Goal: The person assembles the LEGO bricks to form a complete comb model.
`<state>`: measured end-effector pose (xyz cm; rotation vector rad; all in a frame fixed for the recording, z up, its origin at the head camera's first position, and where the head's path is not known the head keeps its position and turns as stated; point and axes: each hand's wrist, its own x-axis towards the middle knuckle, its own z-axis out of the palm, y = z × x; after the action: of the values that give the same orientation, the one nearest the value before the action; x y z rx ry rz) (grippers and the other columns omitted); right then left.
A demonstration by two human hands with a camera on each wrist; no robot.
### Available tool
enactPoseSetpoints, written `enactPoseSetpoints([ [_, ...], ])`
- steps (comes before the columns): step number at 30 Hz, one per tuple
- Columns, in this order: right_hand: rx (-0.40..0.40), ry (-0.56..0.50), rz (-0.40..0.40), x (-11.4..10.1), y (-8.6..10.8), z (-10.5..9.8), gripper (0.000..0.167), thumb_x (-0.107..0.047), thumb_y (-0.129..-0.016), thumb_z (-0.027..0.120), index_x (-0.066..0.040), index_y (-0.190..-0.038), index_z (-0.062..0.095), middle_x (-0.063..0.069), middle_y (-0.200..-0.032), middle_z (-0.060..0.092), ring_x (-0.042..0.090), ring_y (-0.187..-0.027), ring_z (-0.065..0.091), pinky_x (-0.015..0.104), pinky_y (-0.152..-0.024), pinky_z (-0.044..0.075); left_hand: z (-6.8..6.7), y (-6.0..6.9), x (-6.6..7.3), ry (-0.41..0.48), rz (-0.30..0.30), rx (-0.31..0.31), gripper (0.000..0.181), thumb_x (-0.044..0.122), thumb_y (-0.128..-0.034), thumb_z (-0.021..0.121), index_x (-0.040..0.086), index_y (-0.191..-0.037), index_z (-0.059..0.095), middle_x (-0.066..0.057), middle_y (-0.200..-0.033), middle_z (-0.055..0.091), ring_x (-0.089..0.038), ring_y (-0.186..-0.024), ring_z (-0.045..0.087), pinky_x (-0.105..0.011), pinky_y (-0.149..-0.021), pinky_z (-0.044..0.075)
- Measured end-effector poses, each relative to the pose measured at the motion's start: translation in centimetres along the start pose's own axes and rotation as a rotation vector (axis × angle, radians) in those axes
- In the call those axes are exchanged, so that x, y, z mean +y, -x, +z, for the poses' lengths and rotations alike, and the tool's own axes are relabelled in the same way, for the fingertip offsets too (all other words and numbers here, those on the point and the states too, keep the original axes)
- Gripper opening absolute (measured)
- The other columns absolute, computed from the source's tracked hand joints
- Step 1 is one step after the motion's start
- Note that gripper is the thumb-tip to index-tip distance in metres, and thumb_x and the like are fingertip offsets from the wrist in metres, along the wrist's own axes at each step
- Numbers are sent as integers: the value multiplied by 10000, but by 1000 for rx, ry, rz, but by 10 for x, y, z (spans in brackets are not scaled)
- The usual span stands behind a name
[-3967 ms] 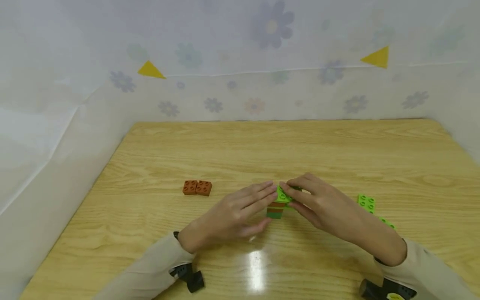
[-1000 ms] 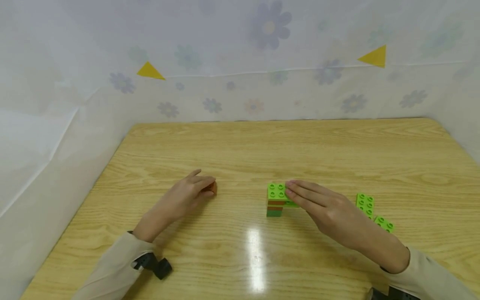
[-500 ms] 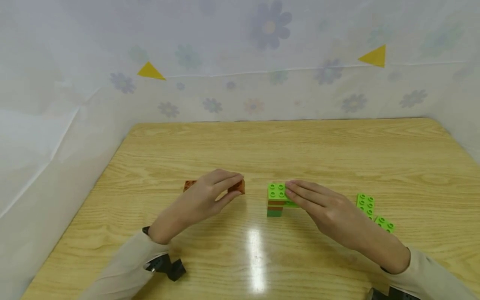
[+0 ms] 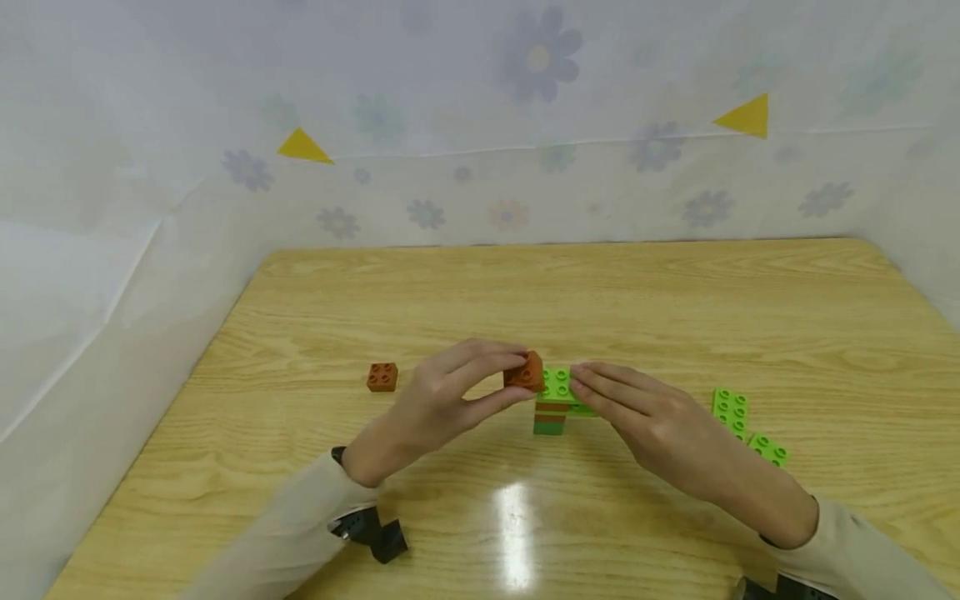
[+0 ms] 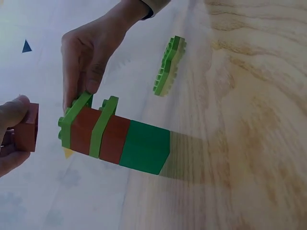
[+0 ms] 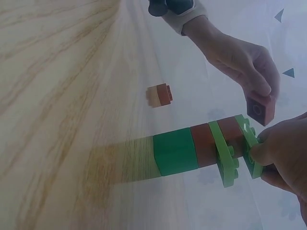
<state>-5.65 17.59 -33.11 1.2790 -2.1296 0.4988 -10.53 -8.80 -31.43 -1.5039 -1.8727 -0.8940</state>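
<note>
Brown brick held just above a small tower

At the centre of the frame, the person's left hand (image 4: 450, 396) has its fingers clamped on a brown brick (image 4: 531, 370), near the tower's top but apart from its studs, as the left wrist view shows. Right of centre, the right hand (image 4: 660, 417) pinches the overhanging end of the top green plate (image 4: 555, 385) between thumb and fingers.

The tower (image 6: 175, 152) stands upright on the bench (image 4: 600, 308): a dark green block at the base, then brown, light green, brown and light green. Left of centre sits a loose brown brick (image 4: 382, 377). At right, I see two light green pieces (image 4: 731, 408), partly hidden by the right arm.
</note>
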Motion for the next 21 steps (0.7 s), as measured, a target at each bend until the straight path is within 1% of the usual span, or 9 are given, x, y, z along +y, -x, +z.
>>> enactPoseSetpoints([
  [2, -2, -3, 2, 0, 0, 0, 462, -147, -1072, 260, 60, -1180, 659, 186, -1225, 633, 328, -1079, 620, 325, -890, 532, 6, -1, 0, 6, 15, 23, 280, 96, -805, 785, -42, -1016, 665, -166, -1051, 675, -234, -939, 679, -211, -837, 543],
  [6, -6, -8, 5, -1, 0, 0, 463, -148, -1071, 257, 59, -1188, 655, 185, -1224, 633, 328, -1078, 619, 324, -891, 531, 17, -2, -1, 38, 37, 40, 276, 52, -767, 803, -49, -988, 672, -170, -1053, 667, -222, -937, 679, -187, -844, 532],
  [10, -11, -12, 10, -2, -1, 0, 466, -149, -1071, 253, 58, -1196, 650, 186, -1234, 627, 328, -1081, 618, 338, -875, 538, 27, -1, -1, 64, 46, 47, 266, 42, -786, 782, -64, -1004, 672, -175, -1062, 665, -214, -942, 687, -177, -855, 523],
  [14, -8, -18, 11, -2, -1, 1, 464, -151, -1070, 257, 62, -1192, 651, 194, -1241, 621, 334, -1082, 619, 336, -880, 536, 31, 1, -2, 53, 39, 47, 309, 39, -789, 778, -83, -1051, 668, -183, -1078, 670, -215, -950, 692, -176, -863, 518],
  [17, 3, -32, 11, -2, -2, 1, 453, -152, -1069, 271, 64, -1183, 653, 196, -1234, 623, 338, -1074, 623, 327, -898, 528, 32, 4, -3, 29, 55, 28, 362, 37, -773, 800, -96, -1078, 659, -206, -1108, 665, -237, -980, 687, -184, -878, 512],
  [19, 10, -45, 16, -3, -2, 1, 438, -161, -1067, 287, 65, -1188, 643, 194, -1225, 627, 337, -1065, 627, 338, -886, 535, 32, 6, -3, 12, 70, 12, 363, 46, -789, 795, -96, -1092, 653, -223, -1138, 653, -257, -1015, 675, -196, -894, 508],
  [21, 7, -58, 38, -3, -2, 0, 424, -177, -1066, 301, 68, -1224, 610, 183, -1223, 626, 324, -1054, 634, 350, -857, 546, 32, 8, -3, 0, 88, -5, 361, 57, -818, 766, -99, -1118, 642, -236, -1165, 641, -270, -1047, 662, -210, -908, 505],
])
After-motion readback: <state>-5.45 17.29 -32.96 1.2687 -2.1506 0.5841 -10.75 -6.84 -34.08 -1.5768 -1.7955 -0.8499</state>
